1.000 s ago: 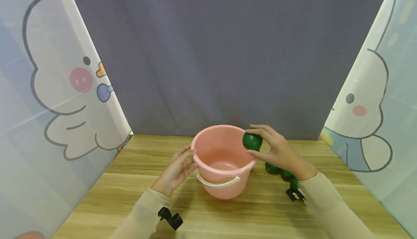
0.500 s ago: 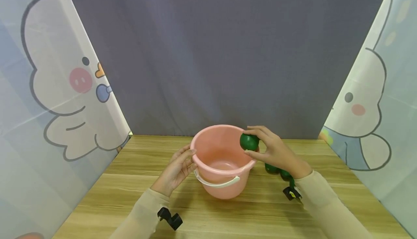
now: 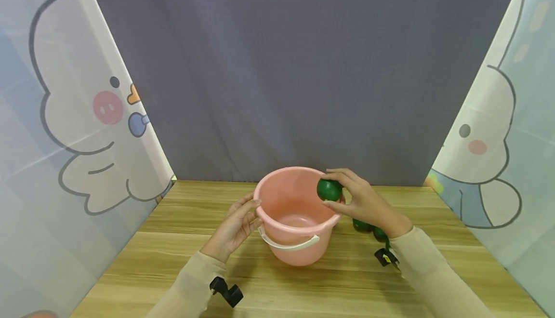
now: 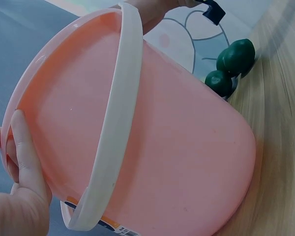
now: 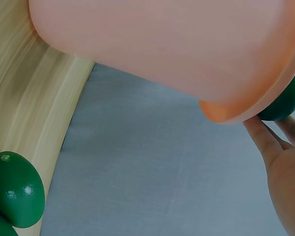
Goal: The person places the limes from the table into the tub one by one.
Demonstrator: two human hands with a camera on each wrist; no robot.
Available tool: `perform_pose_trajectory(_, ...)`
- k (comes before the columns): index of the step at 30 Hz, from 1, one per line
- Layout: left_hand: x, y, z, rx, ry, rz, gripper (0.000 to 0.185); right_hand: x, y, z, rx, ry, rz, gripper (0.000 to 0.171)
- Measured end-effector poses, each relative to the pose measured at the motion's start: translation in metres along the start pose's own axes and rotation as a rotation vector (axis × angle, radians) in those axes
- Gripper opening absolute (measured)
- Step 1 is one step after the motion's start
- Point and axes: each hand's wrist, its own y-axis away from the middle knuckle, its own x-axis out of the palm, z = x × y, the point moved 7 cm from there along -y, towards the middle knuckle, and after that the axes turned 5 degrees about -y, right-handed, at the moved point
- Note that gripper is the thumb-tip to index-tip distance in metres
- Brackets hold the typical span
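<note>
A pink bucket point(image 3: 297, 221) stood upright on the wooden desk point(image 3: 173, 260), near the middle. Its white handle point(image 3: 289, 244) hung down on the side facing the person.

The left hand point(image 3: 234, 226) rested against the left side of the bucket. Its fingers point(image 3: 250, 205) were mostly straight and touched the rim, and in the left wrist view the thumb point(image 4: 24, 152) lay flat along the pink wall just under the rim. The fingers were not curled around the bucket.

The right hand point(image 3: 364, 202) held a round green fruit point(image 3: 329, 190) pinched between the thumb and the fingertips. The fruit was up in the air, just over the right edge of the bucket's rim. It was not down inside the bucket. In the right wrist view, only a small part of the fruit point(image 5: 285, 101) showed behind the rim, next to the fingers point(image 5: 263, 140).

More green fruits point(image 3: 368, 229) lay on the desk to the right of the bucket, close together and partly hidden behind the right wrist. The left wrist view showed three of them point(image 4: 233, 61) bunched together beside the bucket.

A grey curtain point(image 3: 295, 67) hung behind the desk. Curtains with cartoon animals point(image 3: 82, 115) stood at both sides.
</note>
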Motion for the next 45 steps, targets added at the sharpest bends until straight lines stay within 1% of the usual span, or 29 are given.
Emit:
perform_pose_trajectory(10,0.0,-0.001,0.001,0.003,-0.013,-0.016,0.049,0.005,-0.001,0.005,-0.04,-0.024,0.01,0.058)
perform_pose_trajectory(14,0.0,-0.001,0.0,0.008,-0.024,-0.017,0.051,0.006,-0.002,0.005,-0.032,-0.039,0.016,0.058)
perform_pose_trajectory(19,0.0,-0.001,0.001,0.006,-0.03,-0.023,0.049,0.007,-0.001,0.005,-0.017,-0.053,0.031,0.058)
perform_pose_trajectory(28,0.001,-0.001,0.001,0.012,-0.021,-0.017,0.051,0.005,-0.001,0.004,-0.052,-0.054,0.019,0.065)
perform_pose_trajectory(32,0.001,-0.002,0.001,0.011,-0.023,-0.018,0.051,0.003,0.0,0.004,-0.065,-0.044,0.007,0.063)
perform_pose_trajectory(40,-0.001,-0.001,0.0,0.008,-0.028,-0.008,0.053,0.0,0.0,0.004,-0.052,-0.03,0.002,0.057)
perform_pose_trajectory(45,-0.002,0.0,0.0,0.001,-0.029,-0.007,0.053,-0.004,0.003,0.003,-0.061,-0.026,-0.005,0.055)
